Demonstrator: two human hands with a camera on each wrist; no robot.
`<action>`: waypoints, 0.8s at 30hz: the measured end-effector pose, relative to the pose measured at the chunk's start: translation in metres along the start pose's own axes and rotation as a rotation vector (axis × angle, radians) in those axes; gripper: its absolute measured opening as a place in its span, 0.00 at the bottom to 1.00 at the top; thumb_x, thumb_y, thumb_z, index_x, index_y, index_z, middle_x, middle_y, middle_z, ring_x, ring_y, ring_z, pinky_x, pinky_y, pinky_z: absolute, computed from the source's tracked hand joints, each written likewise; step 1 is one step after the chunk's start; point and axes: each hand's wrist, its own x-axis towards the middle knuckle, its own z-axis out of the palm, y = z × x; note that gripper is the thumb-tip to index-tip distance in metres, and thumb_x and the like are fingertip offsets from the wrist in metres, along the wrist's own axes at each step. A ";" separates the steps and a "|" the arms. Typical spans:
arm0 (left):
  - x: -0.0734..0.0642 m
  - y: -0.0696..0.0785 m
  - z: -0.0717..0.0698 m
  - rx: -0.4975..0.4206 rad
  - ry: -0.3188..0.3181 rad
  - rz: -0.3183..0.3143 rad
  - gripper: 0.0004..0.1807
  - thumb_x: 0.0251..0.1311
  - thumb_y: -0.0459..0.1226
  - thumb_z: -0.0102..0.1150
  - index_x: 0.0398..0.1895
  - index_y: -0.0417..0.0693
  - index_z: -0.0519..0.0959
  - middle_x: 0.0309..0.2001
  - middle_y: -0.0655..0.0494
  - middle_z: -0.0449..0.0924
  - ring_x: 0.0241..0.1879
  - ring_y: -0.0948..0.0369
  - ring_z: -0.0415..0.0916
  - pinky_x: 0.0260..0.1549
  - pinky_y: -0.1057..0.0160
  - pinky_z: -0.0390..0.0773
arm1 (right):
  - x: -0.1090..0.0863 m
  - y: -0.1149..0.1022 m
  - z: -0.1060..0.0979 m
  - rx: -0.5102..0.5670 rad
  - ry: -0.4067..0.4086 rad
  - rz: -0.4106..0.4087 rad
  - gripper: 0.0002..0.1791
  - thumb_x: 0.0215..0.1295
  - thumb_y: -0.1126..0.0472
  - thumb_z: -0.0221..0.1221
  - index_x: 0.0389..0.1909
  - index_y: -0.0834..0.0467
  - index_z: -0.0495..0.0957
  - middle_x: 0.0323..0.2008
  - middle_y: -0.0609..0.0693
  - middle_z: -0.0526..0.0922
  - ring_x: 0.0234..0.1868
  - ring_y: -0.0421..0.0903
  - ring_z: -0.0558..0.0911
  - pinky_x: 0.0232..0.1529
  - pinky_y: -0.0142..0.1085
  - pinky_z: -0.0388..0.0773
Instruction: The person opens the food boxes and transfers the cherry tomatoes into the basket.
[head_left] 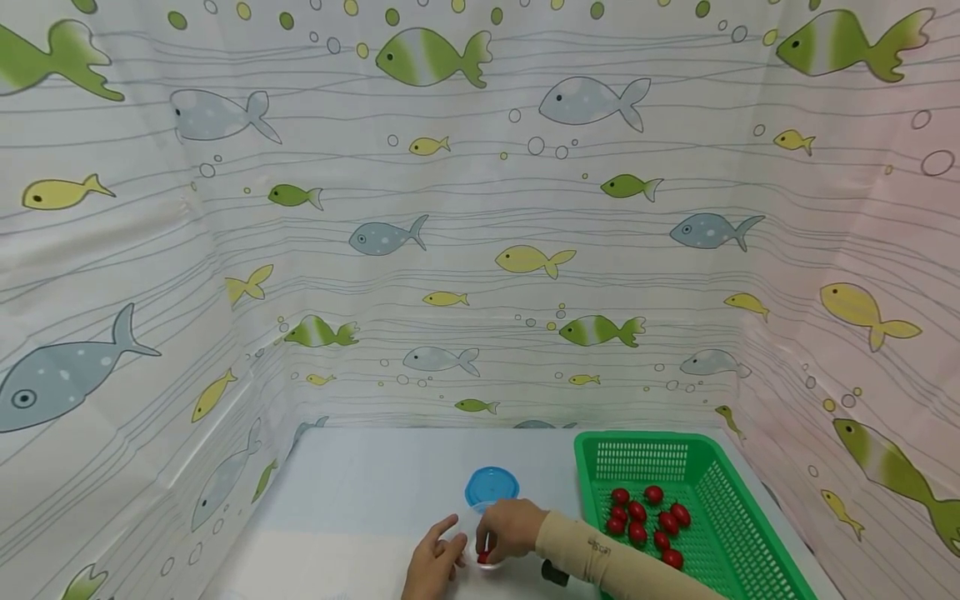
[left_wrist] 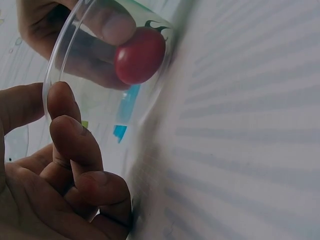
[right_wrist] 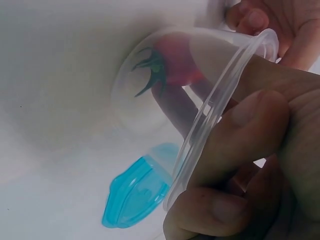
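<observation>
A clear plastic cup [right_wrist: 145,112] is at the front middle of the table in the head view. My right hand [head_left: 512,528] reaches into it, thumb and fingers pinching a red cherry tomato [left_wrist: 141,56] with a green stem. The tomato is down near the cup's bottom and shows through the wall. On the cup's left side, my left hand [head_left: 433,560] has the rim between thumb and a finger; its other fingers [left_wrist: 75,142] are bent beside the wall. Just beyond the cup lies a blue lid [head_left: 491,483], seen through and beside the cup in the right wrist view.
To the right stands a green plastic basket [head_left: 716,467] with several cherry tomatoes [head_left: 637,511] in it; my right forearm crosses its near left corner. The white table [head_left: 360,492] is enclosed by a fish-patterned curtain [head_left: 480,208] at the back and both sides.
</observation>
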 end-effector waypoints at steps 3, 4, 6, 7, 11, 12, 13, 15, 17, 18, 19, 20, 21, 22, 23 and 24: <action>0.000 -0.001 0.000 0.003 0.002 0.002 0.35 0.71 0.48 0.59 0.69 0.29 0.67 0.23 0.57 0.79 0.22 0.60 0.72 0.26 0.61 0.73 | -0.001 0.001 0.000 0.005 0.010 -0.018 0.06 0.59 0.59 0.73 0.36 0.45 0.89 0.27 0.34 0.83 0.29 0.31 0.78 0.34 0.33 0.77; 0.001 -0.001 0.000 0.002 0.003 0.002 0.35 0.72 0.49 0.59 0.69 0.30 0.67 0.23 0.57 0.79 0.22 0.59 0.72 0.26 0.61 0.73 | -0.001 0.001 0.000 0.004 0.015 -0.024 0.06 0.59 0.59 0.73 0.36 0.45 0.90 0.27 0.34 0.83 0.29 0.31 0.78 0.34 0.32 0.78; 0.001 -0.002 0.000 0.001 0.005 0.000 0.35 0.72 0.49 0.59 0.69 0.30 0.67 0.23 0.57 0.79 0.22 0.59 0.72 0.26 0.61 0.73 | -0.001 0.001 -0.001 0.003 0.022 -0.035 0.06 0.59 0.59 0.73 0.36 0.46 0.89 0.27 0.34 0.83 0.29 0.31 0.78 0.34 0.31 0.77; 0.001 -0.002 0.001 -0.002 0.008 -0.006 0.35 0.71 0.49 0.59 0.69 0.30 0.67 0.23 0.57 0.79 0.22 0.60 0.72 0.26 0.61 0.73 | -0.001 0.001 -0.001 0.008 0.021 -0.039 0.06 0.59 0.59 0.73 0.36 0.46 0.89 0.27 0.34 0.83 0.29 0.30 0.78 0.34 0.31 0.77; 0.001 -0.001 0.001 0.000 0.012 -0.020 0.36 0.71 0.50 0.59 0.69 0.30 0.67 0.23 0.56 0.79 0.22 0.60 0.71 0.26 0.60 0.73 | -0.002 0.001 0.000 0.016 0.019 -0.067 0.05 0.60 0.59 0.73 0.36 0.46 0.89 0.28 0.34 0.83 0.29 0.29 0.78 0.33 0.30 0.77; 0.001 -0.001 0.001 0.003 0.012 -0.022 0.36 0.71 0.50 0.59 0.69 0.30 0.67 0.23 0.56 0.79 0.22 0.60 0.71 0.26 0.60 0.72 | -0.002 0.001 0.000 0.016 0.017 -0.076 0.05 0.60 0.58 0.73 0.36 0.46 0.89 0.28 0.34 0.83 0.29 0.29 0.78 0.33 0.30 0.77; 0.001 -0.001 0.001 0.003 0.012 -0.028 0.36 0.71 0.50 0.59 0.69 0.30 0.67 0.23 0.56 0.79 0.22 0.60 0.71 0.26 0.60 0.72 | -0.002 0.002 -0.001 0.016 0.017 -0.083 0.05 0.60 0.58 0.73 0.37 0.46 0.89 0.28 0.33 0.83 0.29 0.29 0.78 0.33 0.30 0.77; 0.001 -0.001 0.001 0.007 0.011 -0.031 0.37 0.71 0.51 0.59 0.69 0.30 0.67 0.23 0.56 0.79 0.22 0.60 0.72 0.26 0.60 0.72 | -0.002 0.001 -0.001 0.010 0.019 -0.095 0.05 0.60 0.58 0.73 0.37 0.47 0.89 0.27 0.33 0.83 0.29 0.29 0.78 0.33 0.30 0.77; 0.001 -0.001 0.001 0.007 0.010 -0.032 0.38 0.70 0.52 0.60 0.69 0.30 0.67 0.23 0.56 0.79 0.23 0.60 0.72 0.26 0.60 0.72 | -0.003 0.001 -0.002 0.004 0.021 -0.098 0.06 0.60 0.57 0.72 0.38 0.47 0.89 0.27 0.33 0.82 0.29 0.29 0.77 0.33 0.30 0.77; 0.001 -0.001 0.001 0.007 0.010 -0.033 0.38 0.70 0.52 0.60 0.69 0.30 0.67 0.23 0.57 0.79 0.23 0.60 0.72 0.26 0.60 0.72 | -0.003 0.001 -0.003 0.005 0.023 -0.097 0.06 0.60 0.57 0.72 0.38 0.46 0.89 0.27 0.33 0.82 0.29 0.29 0.77 0.33 0.30 0.76; 0.002 -0.002 0.001 0.007 0.009 -0.034 0.39 0.69 0.53 0.60 0.69 0.31 0.67 0.23 0.57 0.79 0.23 0.60 0.72 0.27 0.60 0.72 | -0.004 0.001 -0.004 0.006 0.025 -0.094 0.06 0.60 0.57 0.72 0.39 0.46 0.89 0.27 0.32 0.82 0.29 0.29 0.77 0.33 0.30 0.76; 0.002 -0.002 0.001 0.007 0.007 -0.031 0.39 0.69 0.53 0.60 0.69 0.31 0.67 0.23 0.57 0.79 0.23 0.60 0.72 0.27 0.60 0.72 | -0.004 0.001 -0.005 0.005 0.028 -0.093 0.06 0.61 0.56 0.72 0.39 0.46 0.88 0.28 0.32 0.81 0.30 0.29 0.77 0.34 0.30 0.76; 0.002 -0.002 0.001 0.007 0.006 -0.029 0.39 0.69 0.53 0.60 0.69 0.31 0.67 0.23 0.57 0.79 0.23 0.60 0.72 0.27 0.60 0.72 | -0.005 0.001 -0.006 0.007 0.030 -0.092 0.06 0.61 0.56 0.72 0.39 0.46 0.88 0.28 0.32 0.81 0.30 0.29 0.77 0.34 0.31 0.76; 0.002 -0.002 0.001 0.009 0.005 -0.027 0.38 0.70 0.53 0.60 0.69 0.31 0.67 0.23 0.57 0.79 0.23 0.60 0.72 0.27 0.60 0.72 | -0.006 0.000 -0.008 0.013 0.034 -0.091 0.06 0.61 0.55 0.72 0.39 0.46 0.88 0.28 0.32 0.81 0.30 0.29 0.77 0.35 0.31 0.76; 0.002 -0.003 0.001 0.011 0.005 -0.026 0.38 0.70 0.52 0.60 0.69 0.31 0.67 0.23 0.57 0.79 0.23 0.60 0.71 0.27 0.60 0.72 | -0.008 0.000 -0.009 0.013 0.042 -0.094 0.07 0.61 0.55 0.72 0.39 0.46 0.88 0.28 0.32 0.81 0.31 0.29 0.77 0.35 0.31 0.76; 0.002 -0.003 0.001 0.012 0.005 -0.025 0.37 0.70 0.52 0.60 0.69 0.31 0.67 0.23 0.57 0.79 0.23 0.60 0.71 0.27 0.60 0.72 | -0.009 0.000 -0.011 0.014 0.052 -0.098 0.07 0.61 0.54 0.72 0.40 0.46 0.87 0.29 0.31 0.81 0.31 0.29 0.77 0.35 0.31 0.76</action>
